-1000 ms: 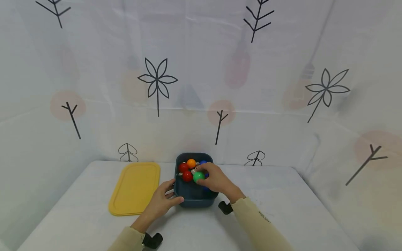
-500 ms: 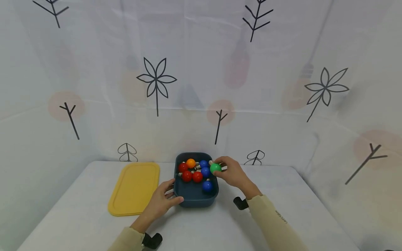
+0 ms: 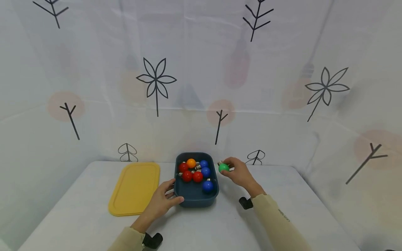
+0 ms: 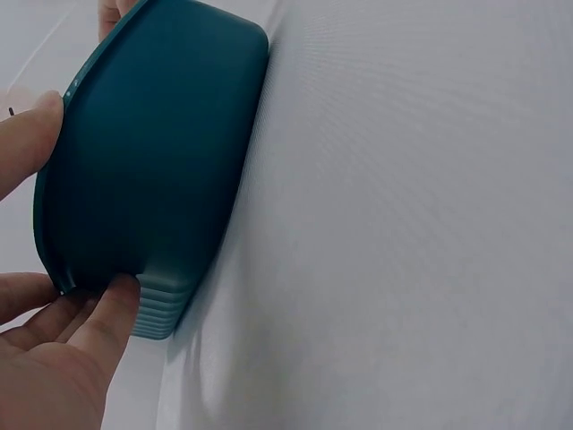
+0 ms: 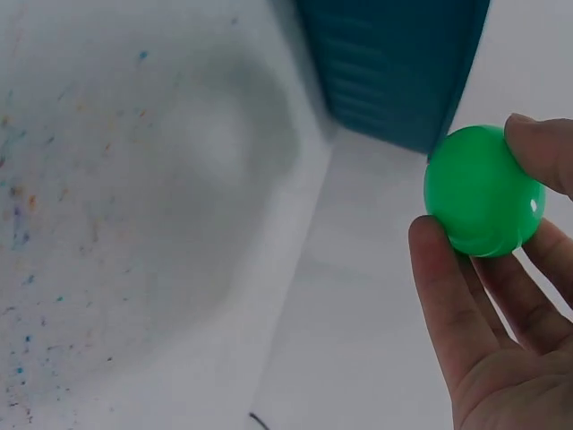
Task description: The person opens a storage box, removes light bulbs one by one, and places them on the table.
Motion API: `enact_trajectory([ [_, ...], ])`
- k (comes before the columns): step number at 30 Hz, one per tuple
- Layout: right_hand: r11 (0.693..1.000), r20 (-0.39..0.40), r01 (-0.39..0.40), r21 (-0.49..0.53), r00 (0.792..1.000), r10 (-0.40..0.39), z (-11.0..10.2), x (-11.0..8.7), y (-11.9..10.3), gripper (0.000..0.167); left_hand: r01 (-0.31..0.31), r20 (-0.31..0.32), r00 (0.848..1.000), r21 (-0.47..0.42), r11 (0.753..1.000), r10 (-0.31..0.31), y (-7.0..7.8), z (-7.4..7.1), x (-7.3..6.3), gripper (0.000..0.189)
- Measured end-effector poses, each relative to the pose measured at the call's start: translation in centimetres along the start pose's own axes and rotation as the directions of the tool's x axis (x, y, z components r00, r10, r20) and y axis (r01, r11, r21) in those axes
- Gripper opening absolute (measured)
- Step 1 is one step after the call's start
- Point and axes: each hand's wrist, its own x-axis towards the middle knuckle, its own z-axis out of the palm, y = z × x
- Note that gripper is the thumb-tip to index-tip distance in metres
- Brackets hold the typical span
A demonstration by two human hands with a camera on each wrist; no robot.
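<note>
A green light bulb (image 3: 224,168) with a metal screw base is pinched between the thumb and fingers of my right hand (image 3: 242,173), beside the right rim of a dark blue-green plastic bin (image 3: 196,201). My left hand (image 3: 160,202) holds the bin's near left corner, its thumb at the front rim and its fingers along the left side (image 4: 107,313). Inside the bin lie several bulbs: an orange bulb (image 3: 191,163), red bulbs (image 3: 187,176) and blue bulbs (image 3: 207,186). In the right wrist view the green bulb's round end shows and its base is hidden.
A yellow plastic tray or lid (image 3: 135,188) lies flat on the white-covered table (image 3: 282,195), left of the bin. Right behind the table hangs a white cloth (image 3: 188,87) printed with plants.
My right hand has lifted the green bulb out of the bin and carried it right, past the rim. More bulbs now show inside. My left hand has stayed on the bin.
</note>
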Motion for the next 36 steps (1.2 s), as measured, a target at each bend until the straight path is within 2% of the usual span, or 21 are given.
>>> enact_trajectory([
  [12,0.997,0.028,-0.071,-0.036,0.997,0.073,1.1,1.0,2.5,0.033,0.001,-0.006,1.0,0.012,1.0,-0.001,0.0,0.0,0.1,0.083],
  [20,0.993,0.047,-0.109,-0.046,0.993,0.111,1.5,1.1,3.2,0.03,-0.004,-0.004,1.0,0.026,1.0,0.005,0.0,0.1,0.0,0.084],
  [28,0.992,0.091,-0.109,-0.07,0.989,0.115,1.8,1.2,3.7,0.027,-0.003,-0.005,1.0,0.024,1.0,0.003,0.0,0.0,-0.1,0.084],
  [36,0.993,0.081,-0.086,-0.076,0.992,0.092,2.0,1.0,3.9,0.026,0.0,0.005,1.0,0.021,1.0,0.0,0.1,0.0,-0.1,0.084],
])
